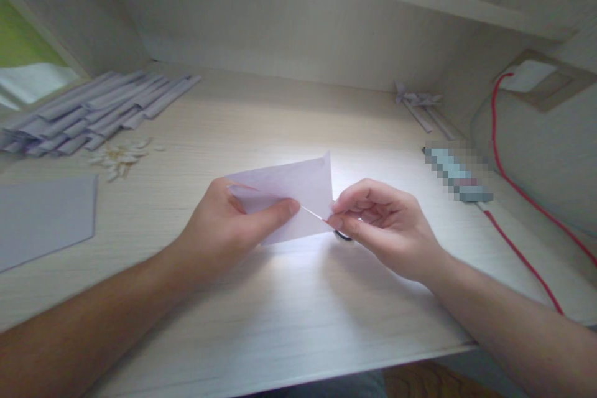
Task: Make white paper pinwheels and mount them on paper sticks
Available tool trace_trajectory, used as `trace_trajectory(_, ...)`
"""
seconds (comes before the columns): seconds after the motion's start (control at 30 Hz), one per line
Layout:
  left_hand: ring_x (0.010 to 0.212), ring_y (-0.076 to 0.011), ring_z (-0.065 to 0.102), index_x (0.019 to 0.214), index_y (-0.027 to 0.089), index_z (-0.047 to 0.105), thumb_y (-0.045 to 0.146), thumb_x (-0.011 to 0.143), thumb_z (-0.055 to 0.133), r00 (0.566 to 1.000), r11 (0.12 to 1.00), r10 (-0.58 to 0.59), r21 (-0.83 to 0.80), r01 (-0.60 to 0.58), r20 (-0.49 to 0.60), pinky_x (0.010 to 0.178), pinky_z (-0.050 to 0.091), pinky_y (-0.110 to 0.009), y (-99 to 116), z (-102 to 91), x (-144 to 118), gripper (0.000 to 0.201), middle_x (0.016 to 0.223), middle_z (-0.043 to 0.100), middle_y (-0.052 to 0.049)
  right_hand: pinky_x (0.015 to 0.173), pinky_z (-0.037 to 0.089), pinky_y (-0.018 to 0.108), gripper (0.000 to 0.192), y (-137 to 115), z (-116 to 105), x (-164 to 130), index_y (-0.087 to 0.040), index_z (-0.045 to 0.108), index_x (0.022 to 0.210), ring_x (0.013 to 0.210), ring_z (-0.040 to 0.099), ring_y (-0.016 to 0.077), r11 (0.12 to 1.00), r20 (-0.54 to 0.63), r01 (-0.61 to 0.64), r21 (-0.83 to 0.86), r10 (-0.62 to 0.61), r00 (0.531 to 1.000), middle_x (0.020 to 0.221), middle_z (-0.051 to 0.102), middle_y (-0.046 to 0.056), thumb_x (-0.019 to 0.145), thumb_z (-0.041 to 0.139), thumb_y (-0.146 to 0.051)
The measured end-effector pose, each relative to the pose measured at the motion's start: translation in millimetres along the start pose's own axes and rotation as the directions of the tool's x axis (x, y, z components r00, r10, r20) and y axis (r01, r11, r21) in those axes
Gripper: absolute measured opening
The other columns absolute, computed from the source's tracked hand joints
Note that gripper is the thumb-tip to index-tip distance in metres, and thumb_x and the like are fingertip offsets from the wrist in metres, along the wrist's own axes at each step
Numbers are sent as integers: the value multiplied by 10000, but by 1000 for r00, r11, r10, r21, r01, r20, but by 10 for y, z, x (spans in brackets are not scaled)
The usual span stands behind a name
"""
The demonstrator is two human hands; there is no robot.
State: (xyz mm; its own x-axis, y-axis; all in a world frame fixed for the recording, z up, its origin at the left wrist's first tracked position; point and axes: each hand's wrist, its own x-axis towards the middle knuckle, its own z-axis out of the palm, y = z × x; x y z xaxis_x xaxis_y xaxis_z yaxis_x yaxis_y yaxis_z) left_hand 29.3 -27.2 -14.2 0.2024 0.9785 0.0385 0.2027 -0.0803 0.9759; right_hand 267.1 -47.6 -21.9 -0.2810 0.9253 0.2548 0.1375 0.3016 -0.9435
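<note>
A folded sheet of white paper is held a little above the desk, in the middle of the view. My left hand grips its left side, the thumb lying on top and the other fingers hidden behind it. At the lower right corner of the sheet, my right hand pinches the paper between thumb and forefinger, the other fingers curled. A thin bright edge runs across the sheet from my left thumb to the right fingertips. Under my right hand shows part of a dark curved object, too covered to name.
Rolled paper tubes are stacked at the back left, with a pile of small whitish pieces before them. A paper stack lies left. At right are paper pinwheel-like pieces, a blurred phone-like device and a red cable.
</note>
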Motion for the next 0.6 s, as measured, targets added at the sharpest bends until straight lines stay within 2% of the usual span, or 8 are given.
trace_trajectory(0.17, 679, -198, 703, 848, 197, 803, 329, 788, 836, 1000, 1000, -3, -24, 2, -16, 563, 507, -238, -31, -1, 22, 150, 798, 793, -11, 667, 508, 256, 137, 15, -1, 14, -201, 734, 982, 788, 674, 121, 1000, 22, 15, -4, -15, 1000, 901, 717, 13, 910, 725, -85)
trace_trajectory(0.47, 715, -207, 724, 928, 197, 830, 374, 778, 863, 1000, 997, 6, -71, -4, 17, 608, 549, -238, -39, -1, 10, 234, 821, 801, -24, 622, 472, 263, 118, -34, 10, 4, -189, 675, 932, 726, 620, 121, 997, -22, 11, -75, -13, 1000, 845, 671, 5, 890, 721, -89)
trace_trajectory(0.6, 683, -184, 716, 875, 210, 827, 402, 787, 863, 1000, 997, 1, -80, 0, 19, 564, 530, -213, -68, 3, 13, 214, 798, 799, -11, 629, 473, 265, 136, -24, 7, 2, -195, 649, 925, 742, 619, 128, 995, -38, -15, -94, 11, 999, 872, 668, 10, 888, 715, -83)
